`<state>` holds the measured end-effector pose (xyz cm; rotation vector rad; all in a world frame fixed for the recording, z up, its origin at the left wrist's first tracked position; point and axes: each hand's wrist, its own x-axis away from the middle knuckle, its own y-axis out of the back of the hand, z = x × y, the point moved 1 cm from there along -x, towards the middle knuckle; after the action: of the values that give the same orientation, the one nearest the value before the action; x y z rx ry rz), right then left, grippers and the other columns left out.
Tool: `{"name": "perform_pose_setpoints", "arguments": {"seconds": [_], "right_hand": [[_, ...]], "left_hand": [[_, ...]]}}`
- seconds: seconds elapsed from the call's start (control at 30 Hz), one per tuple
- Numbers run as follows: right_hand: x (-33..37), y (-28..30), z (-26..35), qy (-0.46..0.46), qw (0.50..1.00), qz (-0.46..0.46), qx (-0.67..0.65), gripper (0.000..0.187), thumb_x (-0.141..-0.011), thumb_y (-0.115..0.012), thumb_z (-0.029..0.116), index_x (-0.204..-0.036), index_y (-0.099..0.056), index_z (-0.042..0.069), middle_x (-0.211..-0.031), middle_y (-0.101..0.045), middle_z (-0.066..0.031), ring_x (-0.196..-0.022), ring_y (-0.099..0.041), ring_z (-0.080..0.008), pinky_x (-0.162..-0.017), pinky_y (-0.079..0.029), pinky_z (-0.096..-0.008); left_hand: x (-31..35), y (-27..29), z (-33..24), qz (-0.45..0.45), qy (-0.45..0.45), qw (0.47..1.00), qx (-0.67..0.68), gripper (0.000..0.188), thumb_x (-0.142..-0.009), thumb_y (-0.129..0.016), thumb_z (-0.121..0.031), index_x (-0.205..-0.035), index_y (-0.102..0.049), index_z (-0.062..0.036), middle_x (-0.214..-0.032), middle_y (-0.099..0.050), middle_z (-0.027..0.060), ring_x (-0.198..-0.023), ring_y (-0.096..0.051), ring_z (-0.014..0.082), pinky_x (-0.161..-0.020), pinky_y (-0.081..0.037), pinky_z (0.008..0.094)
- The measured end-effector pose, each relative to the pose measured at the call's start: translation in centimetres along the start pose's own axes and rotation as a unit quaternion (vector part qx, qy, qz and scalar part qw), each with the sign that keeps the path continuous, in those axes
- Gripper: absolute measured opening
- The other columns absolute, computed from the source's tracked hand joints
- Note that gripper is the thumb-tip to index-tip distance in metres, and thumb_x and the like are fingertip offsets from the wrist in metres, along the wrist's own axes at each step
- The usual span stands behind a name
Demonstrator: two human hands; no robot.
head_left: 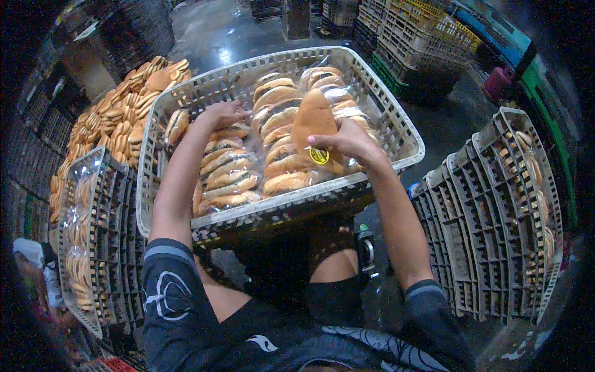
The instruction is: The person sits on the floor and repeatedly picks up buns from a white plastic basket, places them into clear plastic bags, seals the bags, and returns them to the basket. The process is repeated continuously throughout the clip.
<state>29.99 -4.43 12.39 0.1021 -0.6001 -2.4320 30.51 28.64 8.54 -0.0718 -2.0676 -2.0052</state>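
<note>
A large whitish plastic crate [248, 64] lies before me, holding rows of filled buns [286, 115] in clear wrappers, set on edge. My right hand [354, 144] is closed on a wrapped bun [314, 118] with a golden top and a round yellow label, raised above the right-hand row. The thumb presses near the label. My left hand [220, 115] reaches over the crate's left side to the far end of the left row, its visible fingers stretched over the buns. One more wrapped bun [177, 126] leans by the crate's left wall.
A big heap of unwrapped buns [118, 121] spreads behind the crate at left. Stacked grey crates [471, 217] with bread stand at right, another stack [114, 229] at left. More crates [409, 37] and a dark red cylinder [498, 82] stand farther back.
</note>
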Motion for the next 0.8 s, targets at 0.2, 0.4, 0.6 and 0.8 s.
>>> {"name": "perform_pose_setpoints", "arguments": {"seconds": [0.2,0.4,0.6,0.8], "right_hand": [[5.3,1.3,3.3,0.158,0.975,-0.132,-0.081,0.074,-0.054,-0.08,0.031,-0.11,-0.044,-0.001,-0.093,-0.061,-0.0112,-0.083,-0.06,-0.0194,-0.075,-0.047,-0.0297],[16.8,-6.4,1.1,0.289,0.94,-0.133,-0.12,0.05,-0.076,-0.056,0.046,-0.097,-0.054,0.0,-0.088,-0.056,-0.0127,-0.084,-0.055,-0.0244,-0.071,-0.045,-0.033],[21.6,-7.9,-3.9,0.077,0.982,-0.097,-0.141,0.021,-0.084,-0.051,0.021,-0.076,-0.056,0.002,-0.07,-0.055,-0.0062,-0.065,-0.052,-0.0153,-0.063,-0.042,-0.0285],[21.8,-10.7,-3.8,0.08,0.891,0.128,-0.429,0.024,-0.087,-0.046,0.025,-0.086,-0.052,0.002,-0.08,-0.054,-0.004,-0.074,-0.051,-0.0126,-0.067,-0.042,-0.026]], "left_hand": [[14.2,3.9,-12.3,-0.088,-0.138,0.766,0.622,0.07,-0.087,-0.025,-0.052,-0.135,-0.005,-0.004,-0.139,-0.013,0.0164,-0.128,-0.017,0.0266,-0.105,-0.013,0.0384],[29.9,-3.0,-17.5,-0.146,-0.124,0.645,0.74,0.073,-0.063,-0.074,-0.012,-0.122,-0.034,0.0003,-0.119,-0.044,0.0105,-0.111,-0.042,0.0187,-0.096,-0.03,0.0322],[33.9,-12.1,-19.2,-0.021,-0.066,0.512,0.856,0.077,-0.068,-0.07,-0.006,-0.129,-0.024,-0.0005,-0.13,-0.033,0.0112,-0.12,-0.033,0.0208,-0.099,-0.026,0.034],[34.0,-12.7,-18.1,0.02,-0.141,0.386,0.911,0.08,-0.067,-0.072,-0.017,-0.129,-0.025,0.0029,-0.125,-0.039,0.0163,-0.112,-0.043,0.0211,-0.094,-0.035,0.0325]]}}
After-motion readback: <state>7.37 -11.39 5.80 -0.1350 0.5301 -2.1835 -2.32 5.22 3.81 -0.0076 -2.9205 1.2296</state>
